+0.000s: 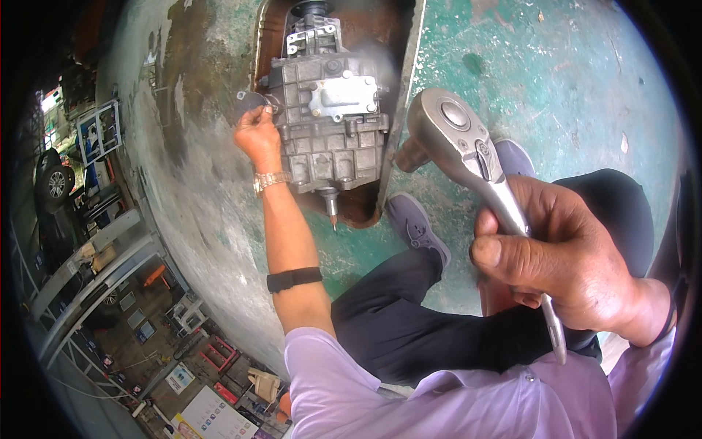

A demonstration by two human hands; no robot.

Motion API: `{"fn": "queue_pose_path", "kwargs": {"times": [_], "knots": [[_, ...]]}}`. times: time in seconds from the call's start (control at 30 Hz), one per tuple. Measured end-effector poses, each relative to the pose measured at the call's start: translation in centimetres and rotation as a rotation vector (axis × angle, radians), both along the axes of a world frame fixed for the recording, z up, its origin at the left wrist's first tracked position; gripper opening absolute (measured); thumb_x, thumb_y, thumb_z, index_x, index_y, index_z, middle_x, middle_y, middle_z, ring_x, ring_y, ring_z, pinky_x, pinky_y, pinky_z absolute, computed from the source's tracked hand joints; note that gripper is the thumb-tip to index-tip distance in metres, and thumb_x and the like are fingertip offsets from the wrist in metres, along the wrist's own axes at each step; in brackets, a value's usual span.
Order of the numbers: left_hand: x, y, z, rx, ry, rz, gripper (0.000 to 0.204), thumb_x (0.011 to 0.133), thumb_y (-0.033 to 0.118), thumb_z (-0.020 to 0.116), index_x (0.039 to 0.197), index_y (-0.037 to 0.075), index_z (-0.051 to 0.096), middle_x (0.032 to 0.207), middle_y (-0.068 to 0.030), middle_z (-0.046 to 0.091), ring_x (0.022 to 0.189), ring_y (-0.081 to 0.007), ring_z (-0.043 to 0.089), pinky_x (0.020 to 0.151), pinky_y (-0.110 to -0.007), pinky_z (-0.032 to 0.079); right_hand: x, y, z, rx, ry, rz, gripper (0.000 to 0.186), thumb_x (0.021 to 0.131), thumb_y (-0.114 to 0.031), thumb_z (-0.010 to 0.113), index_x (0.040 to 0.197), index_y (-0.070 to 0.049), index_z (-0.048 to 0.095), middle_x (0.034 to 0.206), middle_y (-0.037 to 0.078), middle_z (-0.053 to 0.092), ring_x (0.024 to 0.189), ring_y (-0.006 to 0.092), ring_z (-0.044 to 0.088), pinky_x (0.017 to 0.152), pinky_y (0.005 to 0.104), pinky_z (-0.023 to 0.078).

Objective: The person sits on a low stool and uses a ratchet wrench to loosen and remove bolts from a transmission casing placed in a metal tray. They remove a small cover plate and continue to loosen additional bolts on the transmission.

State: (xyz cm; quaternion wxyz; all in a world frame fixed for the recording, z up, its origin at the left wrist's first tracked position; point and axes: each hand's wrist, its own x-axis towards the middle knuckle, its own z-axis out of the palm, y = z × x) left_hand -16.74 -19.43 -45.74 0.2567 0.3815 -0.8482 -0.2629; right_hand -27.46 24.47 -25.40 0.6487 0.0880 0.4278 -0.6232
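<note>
A grey cast-metal gearbox housing (pixel 333 157) with a bolted silver cover plate (pixel 344 99) lies in a rusty metal tray (pixel 415 29). At the housing's left side, my left hand (pixel 257 135) has its fingers closed on a dark round metal piece (pixel 245 102), partly hidden by them. My right hand (pixel 559 256), close to the camera, grips a steel ratchet wrench (pixel 453 128) by its handle, with a socket (pixel 409 154) on the head. The socket is to the right of the tray, apart from the gearbox.
The tray rests on a worn green floor (pixel 556 88). My shoe (pixel 417 230) is beside its lower right corner, my bent legs below. At the far left are a car wheel (pixel 55 186), metal railing (pixel 110 241), red toolboxes (pixel 216 355) and scattered workshop items.
</note>
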Motion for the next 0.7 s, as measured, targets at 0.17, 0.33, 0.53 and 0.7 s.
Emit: {"fn": "queue_pose_path", "kwargs": {"times": [0.17, 0.33, 0.53, 0.7], "knots": [[0.4, -1.0, -0.6, -0.087, -0.049, -0.061, 0.016, 0.081, 0.0, 0.081, 0.095, -0.003, 0.076, 0.084, -0.0064, 0.07, 0.071, -0.0137, 0.063, 0.067, -0.029, 0.052, -0.1, 0.0, 0.1, 0.003, 0.029, 0.025, 0.016, 0.095, -0.01, 0.072, 0.101, -0.004, 0.059, 0.072, 0.004, 0.06, 0.05, 0.0066, 0.046, 0.045, 0.0219, 0.035], [0.2, -0.5, -0.2, 0.003, -0.006, -0.04, 0.016, 0.08, 0.002, 0.083, 0.093, -0.003, 0.075, 0.079, -0.0039, 0.065, 0.07, -0.0137, 0.061, 0.067, -0.03, 0.052, 0.1, -0.1, 0.0, 0.021, 0.048, 0.013, 0.016, 0.095, -0.01, 0.072, 0.101, -0.004, 0.058, 0.072, 0.004, 0.059, 0.049, 0.0061, 0.045, 0.045, 0.0216, 0.035], [-0.1, 0.6, 0.7, -0.047, -0.015, 0.065, 0.023, 0.077, 0.009, 0.088, 0.077, -0.002, 0.068, 0.075, -0.0042, 0.063, 0.067, -0.0144, 0.059, 0.063, -0.031, 0.05, -0.1, -0.2, 0.0, 0.011, 0.036, 0.027, 0.015, 0.096, -0.01, 0.071, 0.102, -0.004, 0.058, 0.071, 0.004, 0.06, 0.047, 0.0066, 0.046, 0.044, 0.0218, 0.036], [-0.2, -0.3, 0.0, -0.175, -0.143, 0.044, 0.021, 0.076, 0.007, 0.088, 0.077, -0.003, 0.069, 0.078, -0.0094, 0.066, 0.065, -0.0198, 0.062, 0.063, -0.033, 0.051, -0.1, -0.2, 0.0, 0.01, 0.027, 0.03, 0.015, 0.096, -0.011, 0.071, 0.102, -0.004, 0.058, 0.069, 0.005, 0.06, 0.046, 0.0077, 0.048, 0.043, 0.0218, 0.036]]}}
